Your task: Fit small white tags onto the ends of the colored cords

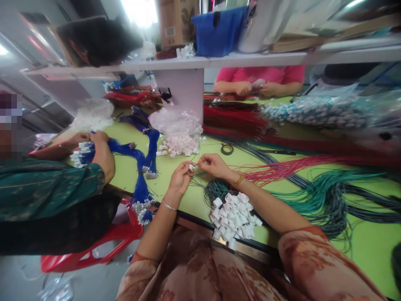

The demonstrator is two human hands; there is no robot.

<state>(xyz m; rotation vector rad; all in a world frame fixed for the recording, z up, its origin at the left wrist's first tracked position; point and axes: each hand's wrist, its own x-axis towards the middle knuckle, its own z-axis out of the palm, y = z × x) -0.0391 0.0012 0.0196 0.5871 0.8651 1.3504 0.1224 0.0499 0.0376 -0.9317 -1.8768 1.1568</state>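
Observation:
My left hand (181, 177) pinches a small white connector (191, 167) above the green table (175, 196). My right hand (214, 164) is pinched close to it, on a thin wire that meets the connector. A bundle of teal and dark wires (313, 196) runs off to the right from under my right wrist. Its ends carry a cluster of white connectors (233, 217) at the table's near edge, under my right forearm. A loose heap of white connectors (177, 147) lies just beyond my hands, below a clear plastic bag (175, 121).
A person in a green sleeve at left holds a blue wire bundle (131, 152) with white connectors. Another person in pink (260, 81) sits across the table. Red wire bundles (238, 119), a tape roll (227, 149), a bagged connector bundle (319, 110) and a red stool (103, 242) surround me.

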